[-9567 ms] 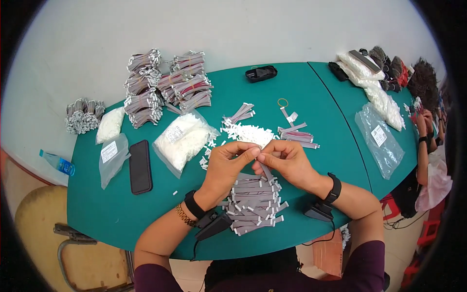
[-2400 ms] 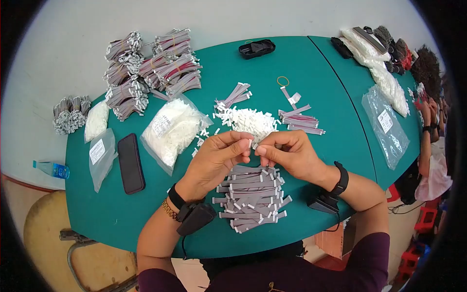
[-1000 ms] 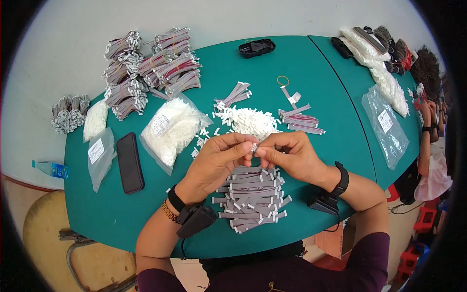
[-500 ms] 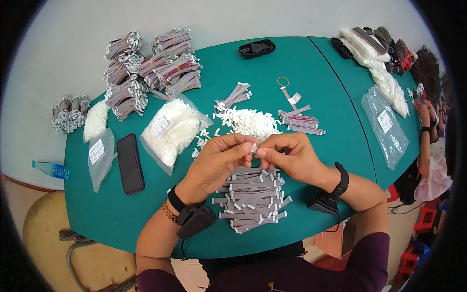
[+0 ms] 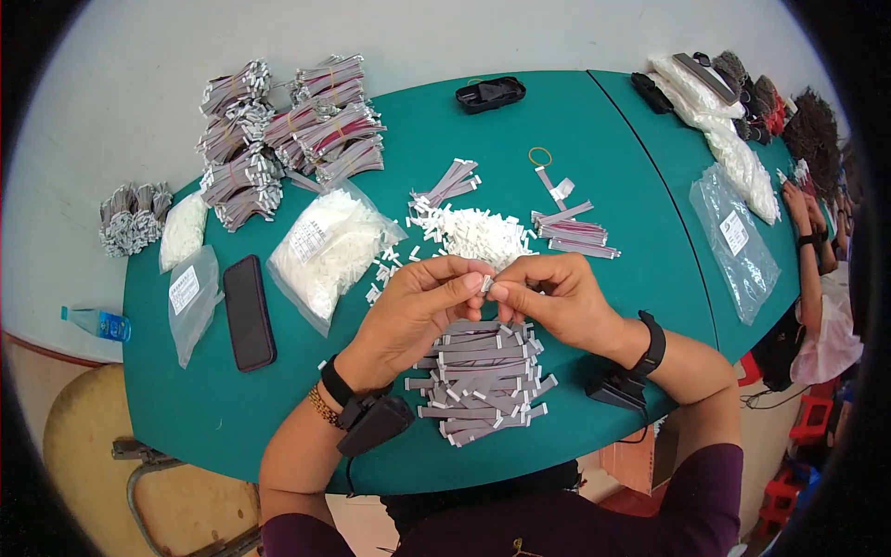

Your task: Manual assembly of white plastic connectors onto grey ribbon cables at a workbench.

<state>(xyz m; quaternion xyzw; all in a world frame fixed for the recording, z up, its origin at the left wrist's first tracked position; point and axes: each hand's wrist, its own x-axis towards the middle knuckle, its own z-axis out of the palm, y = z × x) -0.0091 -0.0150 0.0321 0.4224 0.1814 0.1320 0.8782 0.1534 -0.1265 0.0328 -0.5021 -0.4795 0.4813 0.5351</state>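
Note:
My left hand point(image 5: 416, 306) pinches a small white plastic connector point(image 5: 486, 284) between thumb and forefinger. Against its other side, the thumb and forefinger of my right hand point(image 5: 561, 295) are closed too, so the fingertips of both hands nearly meet. Whether a cable end sits in the connector is hidden by the fingers. Just beyond the hands lies a heap of loose white connectors point(image 5: 484, 234). Below them, close to me, a stack of flat grey ribbon cables point(image 5: 483, 382) with white ends rests on the green table point(image 5: 316, 418).
Bundled cables point(image 5: 325, 130) are piled at the back left, near a clear bag of white pieces point(image 5: 325, 246) and a dark phone point(image 5: 250, 313). More ribbon cables point(image 5: 575, 232) and a rubber band point(image 5: 540, 156) lie beyond my right hand. Another person's hands point(image 5: 802, 206) work at the far right.
My hands and the connector stay almost in place. At the far right, the other person's hands have shifted slightly to the left.

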